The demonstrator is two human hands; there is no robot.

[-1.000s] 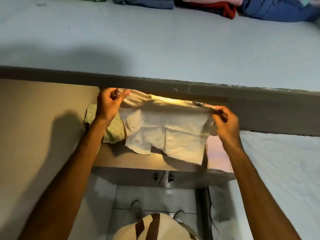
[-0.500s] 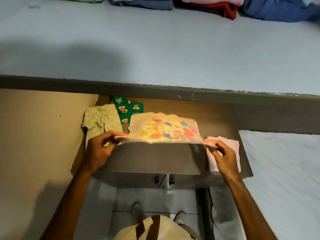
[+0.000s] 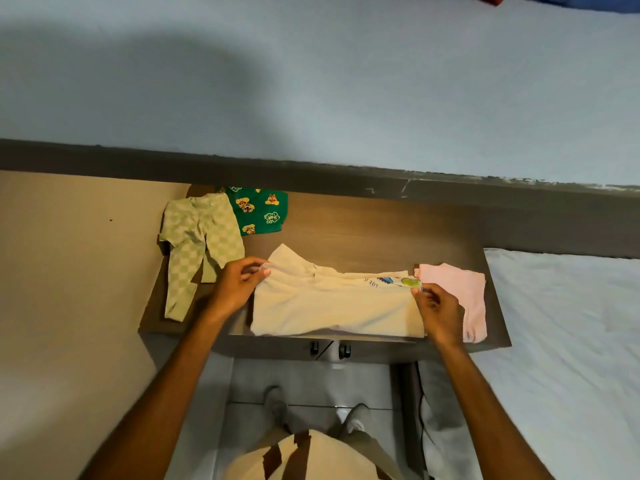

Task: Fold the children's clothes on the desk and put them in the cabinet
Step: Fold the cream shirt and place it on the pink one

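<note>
Cream shirt [image 3: 332,303] flat on desk [image 3: 374,233]; left hand [image 3: 235,289] pinching left edge; right hand [image 3: 438,313] pinching right edge; pink garment [image 3: 464,292] beside.

Reaching both arms forward and down. Pinching with left hand [image 3: 239,289] fingers [image 3: 258,270]. Pinching likewise with right hand [image 3: 438,313], knuckles up.

Four garments lie on the surface [image 3: 363,230]: one cream shirt [image 3: 332,306], one pink garment [image 3: 460,292], one pair of pale green checked trousers [image 3: 194,244] and one dark green printed piece [image 3: 259,209]. Two hands are in view, the left hand [image 3: 235,289] and the right hand [image 3: 438,313]. Two handles [image 3: 329,349] show below the surface's front edge.
</note>
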